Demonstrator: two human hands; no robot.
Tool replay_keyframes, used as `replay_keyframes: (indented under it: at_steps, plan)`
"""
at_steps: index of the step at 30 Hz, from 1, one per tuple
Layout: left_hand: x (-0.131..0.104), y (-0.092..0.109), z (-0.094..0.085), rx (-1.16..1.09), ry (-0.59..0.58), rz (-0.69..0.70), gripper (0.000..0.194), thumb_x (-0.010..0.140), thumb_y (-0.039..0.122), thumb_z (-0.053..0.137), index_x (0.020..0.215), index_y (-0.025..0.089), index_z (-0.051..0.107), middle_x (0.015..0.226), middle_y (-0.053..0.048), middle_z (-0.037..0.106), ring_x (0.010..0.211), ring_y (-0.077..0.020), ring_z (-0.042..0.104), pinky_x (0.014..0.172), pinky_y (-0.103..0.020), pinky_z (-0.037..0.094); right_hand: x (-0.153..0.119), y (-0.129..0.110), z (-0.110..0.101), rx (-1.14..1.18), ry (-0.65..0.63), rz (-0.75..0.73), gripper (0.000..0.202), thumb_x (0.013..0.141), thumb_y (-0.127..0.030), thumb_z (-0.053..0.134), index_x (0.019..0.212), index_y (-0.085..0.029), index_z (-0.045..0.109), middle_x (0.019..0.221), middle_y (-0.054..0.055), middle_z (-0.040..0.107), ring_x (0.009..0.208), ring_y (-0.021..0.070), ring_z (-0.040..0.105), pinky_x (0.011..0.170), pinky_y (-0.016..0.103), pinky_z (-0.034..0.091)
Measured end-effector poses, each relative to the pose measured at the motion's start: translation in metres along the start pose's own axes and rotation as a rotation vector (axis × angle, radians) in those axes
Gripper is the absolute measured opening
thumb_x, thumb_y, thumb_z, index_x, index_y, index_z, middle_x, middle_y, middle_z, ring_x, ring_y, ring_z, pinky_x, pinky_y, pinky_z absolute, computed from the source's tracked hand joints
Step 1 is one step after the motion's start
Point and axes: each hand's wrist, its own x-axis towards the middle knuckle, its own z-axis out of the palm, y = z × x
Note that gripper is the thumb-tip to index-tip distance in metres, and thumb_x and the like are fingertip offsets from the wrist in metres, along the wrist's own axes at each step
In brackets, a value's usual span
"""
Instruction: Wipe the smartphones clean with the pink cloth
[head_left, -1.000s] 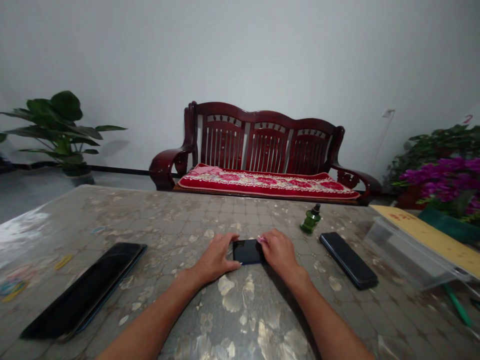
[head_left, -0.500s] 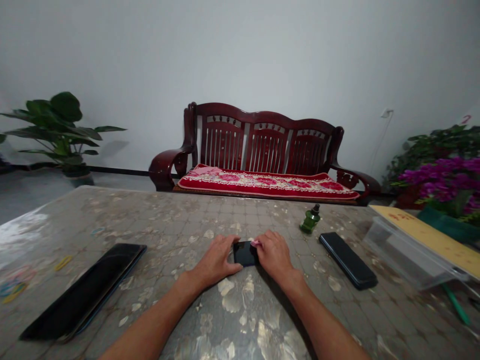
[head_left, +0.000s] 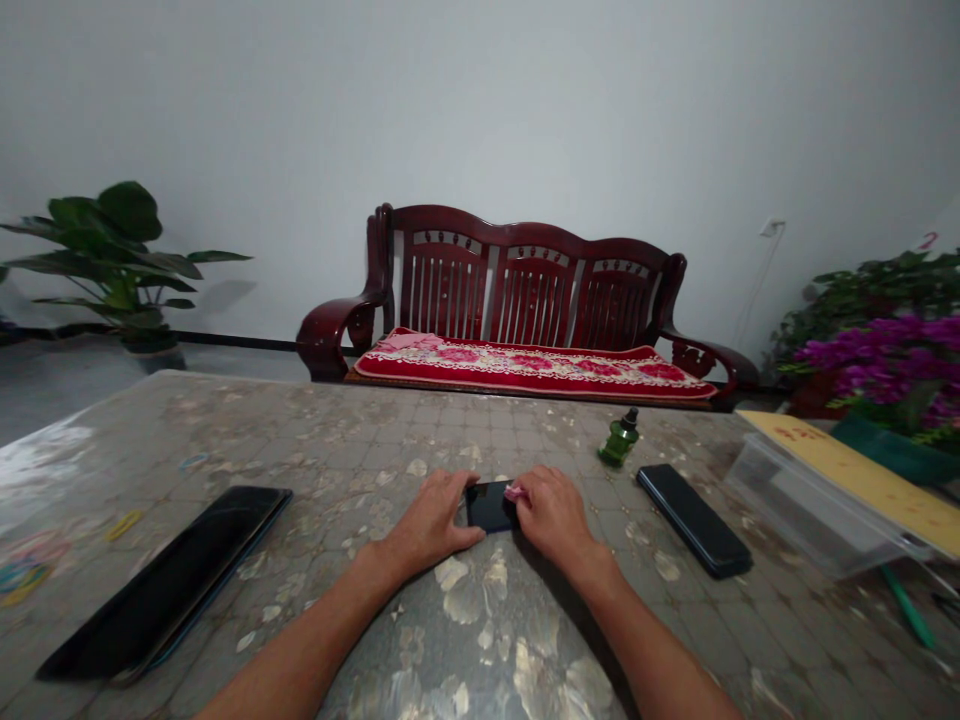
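Observation:
A small phone with a dark screen (head_left: pixel 489 507) lies flat on the patterned table (head_left: pixel 360 440), straight in front of me. Its left end sits between the thumb and fingers of my left hand (head_left: pixel 439 515), which grips it. My right hand (head_left: pixel 551 515) is closed on a small pink cloth (head_left: pixel 514 493) and rests over the phone's right end. The cloth touches or hovers just above the screen; which of the two I cannot tell. That end of the phone is partly hidden by the hand.
A green spray bottle (head_left: pixel 619 440) and a dark case (head_left: pixel 694 520) are to the right, beside a clear plastic box (head_left: pixel 817 510) with a yellow board on it. At left lie a long black pouch (head_left: pixel 169 585) and coloured bands (head_left: pixel 124 525).
My right hand has shifted very slightly, and a little more of the pink cloth shows beside its fingers. My left hand stays on the phone.

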Motion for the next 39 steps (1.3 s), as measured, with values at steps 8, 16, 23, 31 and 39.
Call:
replay_keyframes:
  at_steps: [8,16,23,31,39]
  plan:
    - [-0.001,0.002,0.000,0.010,-0.001,0.009,0.052,0.070,0.026,0.075,0.119,0.019,0.059,0.110,-0.009,0.065,0.107,-0.0294,0.058,0.095,-0.041,0.046,-0.003,-0.004,-0.007,0.003,-0.048,-0.063,0.020,0.093,-0.024,0.055,0.088,-0.022,0.074,0.094,0.005,0.071,0.091,0.0199,0.062,0.078,0.029,0.036]
    - [-0.002,0.000,0.000,0.007,-0.002,0.018,0.051,0.072,0.027,0.075,0.120,0.020,0.059,0.109,-0.008,0.064,0.106,-0.0293,0.057,0.095,-0.041,0.046,-0.004,0.005,-0.011,-0.011,-0.044,0.004,0.019,0.093,-0.023,0.055,0.088,-0.021,0.073,0.094,0.005,0.072,0.090,0.0190,0.063,0.077,0.028,0.037]
    - [-0.004,0.005,-0.004,0.031,-0.023,0.021,0.046,0.074,0.027,0.073,0.118,0.020,0.059,0.106,-0.007,0.064,0.104,-0.0283,0.057,0.094,-0.040,0.046,-0.004,0.005,-0.014,0.016,-0.074,-0.035,0.019,0.093,-0.024,0.056,0.088,-0.023,0.074,0.091,0.004,0.072,0.088,0.0178,0.063,0.074,0.027,0.036]
    - [-0.003,0.010,-0.004,0.037,-0.026,0.032,0.043,0.074,0.025,0.072,0.116,0.022,0.059,0.105,-0.006,0.065,0.104,-0.0273,0.057,0.094,-0.038,0.045,-0.002,0.009,-0.007,-0.042,-0.020,0.045,0.022,0.096,-0.024,0.053,0.089,-0.020,0.073,0.095,0.007,0.071,0.091,0.0201,0.062,0.078,0.029,0.037]
    - [-0.002,0.005,-0.001,-0.005,-0.029,0.018,0.049,0.072,0.024,0.072,0.119,0.020,0.058,0.109,-0.007,0.065,0.106,-0.0285,0.057,0.094,-0.040,0.046,-0.002,0.005,-0.008,-0.012,-0.048,-0.061,0.022,0.096,-0.022,0.052,0.091,-0.022,0.073,0.096,0.005,0.070,0.094,0.0204,0.060,0.080,0.030,0.036]
